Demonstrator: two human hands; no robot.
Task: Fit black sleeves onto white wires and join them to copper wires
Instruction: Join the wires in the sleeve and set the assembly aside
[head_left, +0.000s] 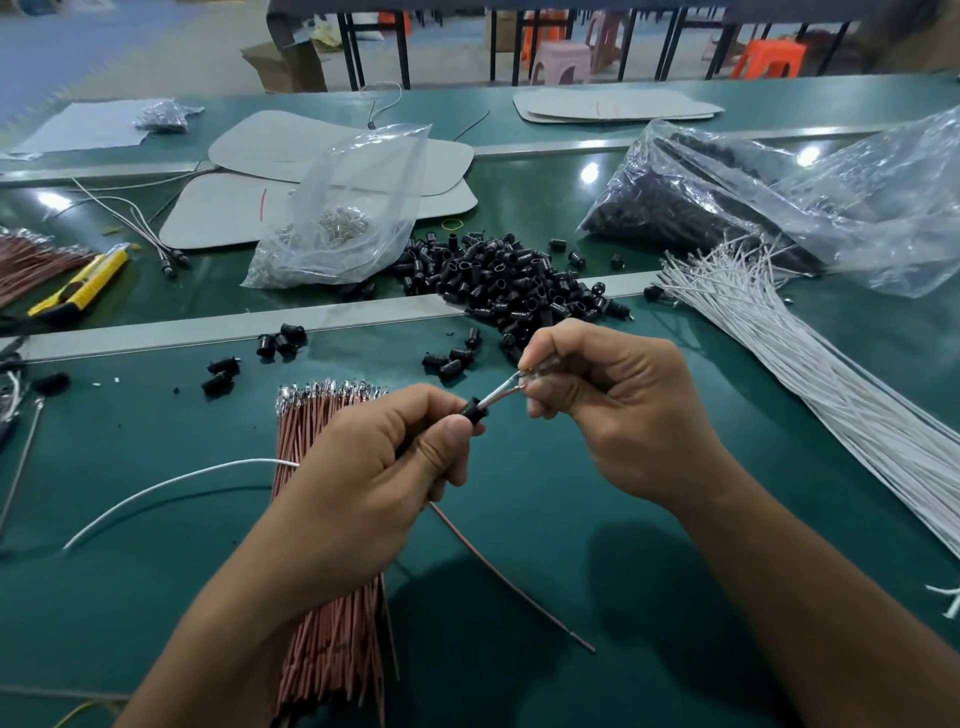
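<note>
Centre frame: left hand (374, 467) pinches black sleeve (474, 410), thumb against curled fingers. Right hand (613, 415) pinches tips of white wire (234, 462) and copper wire (511, 577) poking from it. Tails trail lower left, lower centre.

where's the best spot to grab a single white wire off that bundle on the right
Probably near its far tips, beside the clear bag. There the white wire bundle fans apart with gaps between wires; nearer you they lie packed side by side. Come from above and pinch one tip.
</note>
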